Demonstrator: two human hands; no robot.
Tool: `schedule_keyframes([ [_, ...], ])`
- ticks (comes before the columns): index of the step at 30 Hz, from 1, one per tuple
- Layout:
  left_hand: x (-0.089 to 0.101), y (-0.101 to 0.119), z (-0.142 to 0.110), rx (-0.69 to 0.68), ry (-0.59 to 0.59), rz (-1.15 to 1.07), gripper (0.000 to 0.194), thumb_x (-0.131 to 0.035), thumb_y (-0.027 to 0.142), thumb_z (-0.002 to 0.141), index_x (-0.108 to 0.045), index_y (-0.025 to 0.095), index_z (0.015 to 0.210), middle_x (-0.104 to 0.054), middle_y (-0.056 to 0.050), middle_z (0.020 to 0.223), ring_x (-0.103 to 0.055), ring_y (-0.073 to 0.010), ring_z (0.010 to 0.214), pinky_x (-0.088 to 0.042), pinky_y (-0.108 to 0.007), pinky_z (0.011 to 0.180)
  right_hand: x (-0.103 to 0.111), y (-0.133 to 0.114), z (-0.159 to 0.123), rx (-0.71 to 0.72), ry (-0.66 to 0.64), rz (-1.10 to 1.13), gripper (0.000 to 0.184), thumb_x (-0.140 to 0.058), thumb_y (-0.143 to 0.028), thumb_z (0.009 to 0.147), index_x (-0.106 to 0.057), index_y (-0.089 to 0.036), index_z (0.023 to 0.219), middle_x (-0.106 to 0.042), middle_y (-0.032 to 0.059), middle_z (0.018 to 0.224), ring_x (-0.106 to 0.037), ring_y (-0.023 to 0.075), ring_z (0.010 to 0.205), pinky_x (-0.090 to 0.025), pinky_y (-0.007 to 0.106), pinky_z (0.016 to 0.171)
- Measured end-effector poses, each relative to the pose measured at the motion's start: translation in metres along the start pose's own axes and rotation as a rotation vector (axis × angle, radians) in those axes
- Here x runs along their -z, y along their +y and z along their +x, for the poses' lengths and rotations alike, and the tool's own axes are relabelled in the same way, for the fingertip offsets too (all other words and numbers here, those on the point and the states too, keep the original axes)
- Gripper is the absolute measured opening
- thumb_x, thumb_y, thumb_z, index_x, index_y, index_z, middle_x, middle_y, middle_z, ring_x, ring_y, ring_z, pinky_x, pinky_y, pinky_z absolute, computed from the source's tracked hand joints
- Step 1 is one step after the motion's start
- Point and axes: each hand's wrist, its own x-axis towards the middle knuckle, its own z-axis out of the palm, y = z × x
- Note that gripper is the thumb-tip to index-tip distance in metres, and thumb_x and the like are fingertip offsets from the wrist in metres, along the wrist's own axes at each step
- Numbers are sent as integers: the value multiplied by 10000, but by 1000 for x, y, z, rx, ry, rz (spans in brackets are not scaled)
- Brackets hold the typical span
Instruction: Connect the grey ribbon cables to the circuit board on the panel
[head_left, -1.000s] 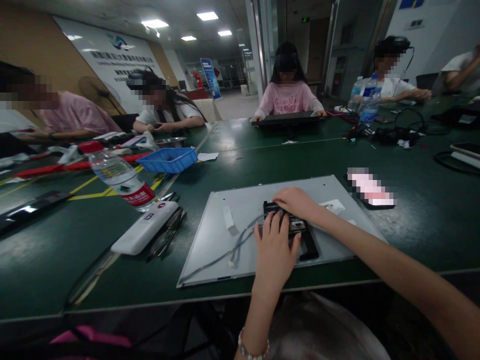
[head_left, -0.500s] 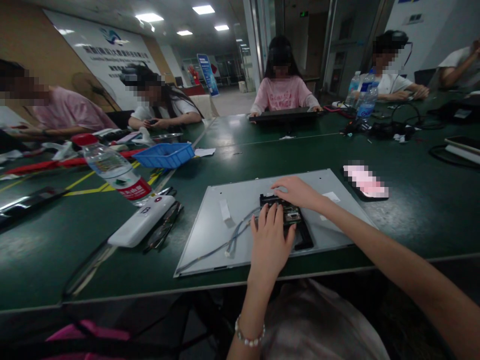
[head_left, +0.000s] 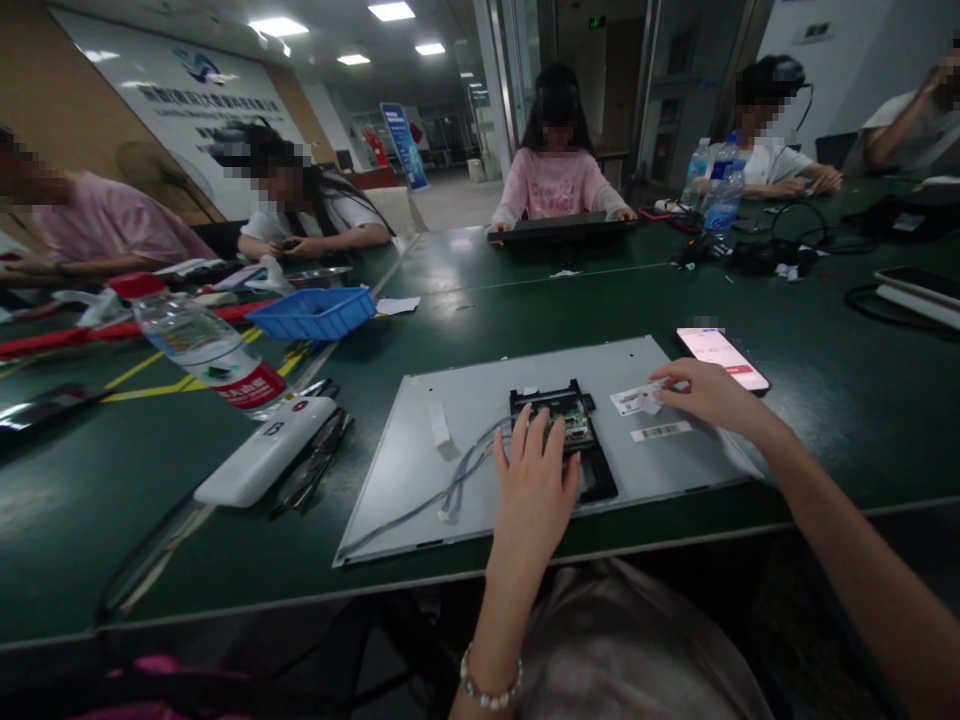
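Observation:
A flat grey metal panel (head_left: 405, 470) lies on the green table in front of me. Fixed on its middle is a black bracket (head_left: 600, 475), with a green circuit board (head_left: 579, 420) in it. My left hand (head_left: 534, 475) rests over the board's left part with its fingers spread, covering some of it. A bundle of thin cables (head_left: 469, 475) runs from there to the panel's lower left corner. My right hand (head_left: 705, 395) has its fingertips pinched together over the right end of a white printed label (head_left: 632, 401); what they hold is too small to tell. Below sits a barcode label (head_left: 661, 431).
Right of the panel lies a lit phone (head_left: 724, 360). To the left are a white power bank (head_left: 266, 455), folded glasses (head_left: 311, 465) and a tilted water bottle (head_left: 206, 350). A blue tray (head_left: 315, 315) stands farther back. Several people sit around the table.
My right hand has moved right, from the bracket's top to the printed label, uncovering the upper part of the board. My left hand stays over the board. The view has shifted slightly.

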Motion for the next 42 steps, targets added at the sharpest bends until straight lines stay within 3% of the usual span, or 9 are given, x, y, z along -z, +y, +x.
schedule_keyframes([
  [4,-2,-2,-1,-13,-2,2,367,-428,275,928,-481,199,1283,-455,-102,1405,-265,-292,1389,-217,-581,1114,-7,-5,-4,31,-107,30,256,-616,-340,792,-687,-198,993,-652,83,1037,-627,209,881,-515,346,772],
  [10,-5,-4,-1,-21,-23,-8,388,-421,274,934,-446,185,1311,-452,-104,1407,-297,-277,1372,-260,-551,1108,-10,-12,-6,30,-132,118,191,-582,-230,782,-653,-208,957,-654,71,1006,-624,205,889,-510,338,770],
  [16,-5,-3,0,-6,-44,-31,401,-420,272,934,-427,180,1323,-454,-98,1404,-300,-275,1366,-281,-540,1101,-12,-19,-6,54,-102,134,159,-566,-227,789,-660,-213,916,-670,49,932,-633,187,817,-503,320,726],
  [21,-6,-4,-1,-12,-44,-37,393,-412,279,938,-436,179,1316,-449,-102,1407,-289,-277,1373,-272,-535,1105,-13,-14,-5,-20,-13,132,169,-646,-304,737,-713,-190,843,-674,69,963,-646,189,763,-514,337,726],
  [27,-9,-8,-1,-42,-40,-57,412,-410,284,939,-413,181,1337,-446,-109,1410,-297,-267,1372,-253,-531,1115,-8,-35,13,-5,-240,360,216,-672,-377,730,-738,-193,823,-721,66,892,-653,209,834,-495,357,816],
  [32,-9,-8,0,-33,-49,-63,417,-415,285,937,-407,184,1341,-447,-100,1411,-294,-262,1375,-245,-531,1117,-18,-60,30,-9,-425,499,236,-682,-376,718,-736,-174,826,-715,52,822,-633,178,773,-478,325,766],
  [38,2,-3,1,-113,-47,-98,403,-390,277,955,-385,214,1353,-464,-65,1402,-283,-215,1382,-176,-521,1146,-32,-59,28,-36,-501,573,203,-672,-325,724,-724,-162,833,-699,38,764,-611,150,712,-469,283,701],
  [42,6,6,2,-196,-56,-84,382,-394,292,957,-411,242,1335,-464,-58,1399,-309,-226,1366,-166,-541,1141,-32,-56,25,-5,-507,558,193,-659,-311,730,-721,-163,837,-702,42,759,-614,149,702,-468,273,677],
])
